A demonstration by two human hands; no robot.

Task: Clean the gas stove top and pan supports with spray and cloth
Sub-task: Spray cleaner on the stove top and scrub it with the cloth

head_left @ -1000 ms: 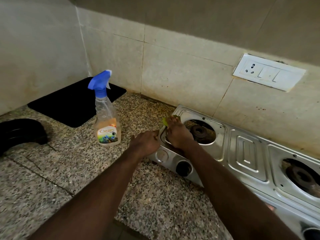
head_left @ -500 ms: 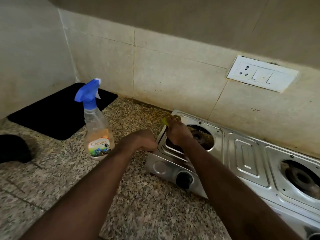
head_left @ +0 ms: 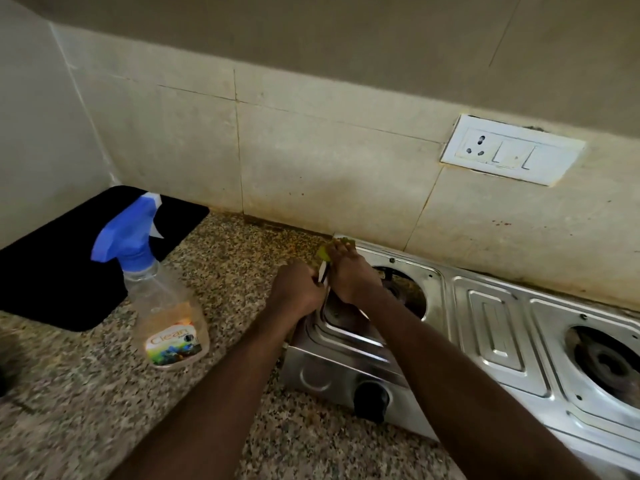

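The fingers [head_left: 338, 254] of the right hand [head_left: 349, 277] are bent down over a yellow-green cloth [head_left: 325, 251], pressing it onto the far-left corner of the gas stove [head_left: 491, 327]. The left hand [head_left: 298, 289] is curled round the stove's left rim, apparently to steady it. The speckled granite surface [head_left: 86, 403] carries everything. The steel stove runs from the centre of the view out toward four o'clock, and a black mat [head_left: 69, 265] lies in the wall corner at nine o'clock. The spray bottle [head_left: 162, 306], blue trigger on top and a "Clean" label low down, stands upright between mat and stove, near the left hand but apart from it. On the stove, the left burner [head_left: 403, 292] sits at three o'clock of the right hand with brownish grime around its well. The right burner [head_left: 609, 362] looks dark and rusty, and the panel between them is fairly shiny. No pan supports sit on either burner, and none are in view. As I judge it, wiping is under way at one corner only. Most of the top, both burner wells, the front with its knob [head_left: 370, 398] and the pan supports remain. I cannot tell whether spray has gone on.
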